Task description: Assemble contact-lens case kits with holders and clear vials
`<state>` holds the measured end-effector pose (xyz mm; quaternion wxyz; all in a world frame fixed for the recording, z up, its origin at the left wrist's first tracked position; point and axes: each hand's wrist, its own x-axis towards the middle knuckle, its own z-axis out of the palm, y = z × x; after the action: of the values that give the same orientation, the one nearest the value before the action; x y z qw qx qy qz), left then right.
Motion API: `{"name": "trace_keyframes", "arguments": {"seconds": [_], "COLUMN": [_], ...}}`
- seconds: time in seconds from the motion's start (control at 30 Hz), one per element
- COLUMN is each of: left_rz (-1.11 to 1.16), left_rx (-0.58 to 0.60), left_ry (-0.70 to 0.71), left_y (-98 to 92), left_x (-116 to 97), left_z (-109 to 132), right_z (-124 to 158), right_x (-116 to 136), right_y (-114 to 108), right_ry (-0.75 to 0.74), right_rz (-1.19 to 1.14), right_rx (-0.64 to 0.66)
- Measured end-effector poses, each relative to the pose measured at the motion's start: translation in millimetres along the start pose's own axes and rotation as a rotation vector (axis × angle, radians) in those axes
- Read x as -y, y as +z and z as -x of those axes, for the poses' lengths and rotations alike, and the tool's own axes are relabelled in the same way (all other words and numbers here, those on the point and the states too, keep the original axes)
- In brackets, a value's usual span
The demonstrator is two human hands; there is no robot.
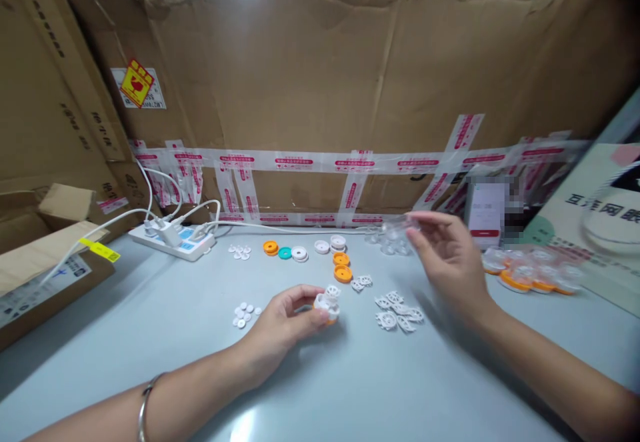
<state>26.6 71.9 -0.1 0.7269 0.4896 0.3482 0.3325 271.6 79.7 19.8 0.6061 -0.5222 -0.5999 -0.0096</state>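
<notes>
Cardboard [300,62] backs the table [200,395]; the left hand [280,325] pinches a white-orange piece [327,305], best kept level; the right hand [450,255] pinches clear plastic [403,224].

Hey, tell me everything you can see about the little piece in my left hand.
The piece is a small, rounded stack that looks like plastic: orange at the bottom, a white cup-like middle, and a small white openwork part on top. It stands roughly upright, gripped between the thumb and fingers of your left hand, which hide part of its side. It's over the grey table; I can't tell whether its base touches the surface.
</notes>
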Motion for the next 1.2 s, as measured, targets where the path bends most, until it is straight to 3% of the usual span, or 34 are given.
{"name": "trace_keyframes", "arguments": {"seconds": [0.17, 0.27, 0.67, 1.2], "left_rz": [-0.130, -0.148, -0.137, -0.136], "left_rx": [-0.034, -0.021, -0.009, 0.026], "left_ry": [0.028, 0.031, 0.005, -0.012], "left_y": [1.8, 1.1, -0.2, 2.2], "left_x": [-5, -5, -1, -4], "left_z": [-1, -1, -3, -2], "right_z": [41, 51, 50, 43], "right_x": [43, 44, 44, 46], "right_y": [21, 22, 19, 16], "right_ry": [0.114, 0.136, 0.032, 0.015], "right_rz": [-0.410, -0.431, -0.365, -0.260], "right_rx": [0.511, 0.646, 0.730, 0.753]}}
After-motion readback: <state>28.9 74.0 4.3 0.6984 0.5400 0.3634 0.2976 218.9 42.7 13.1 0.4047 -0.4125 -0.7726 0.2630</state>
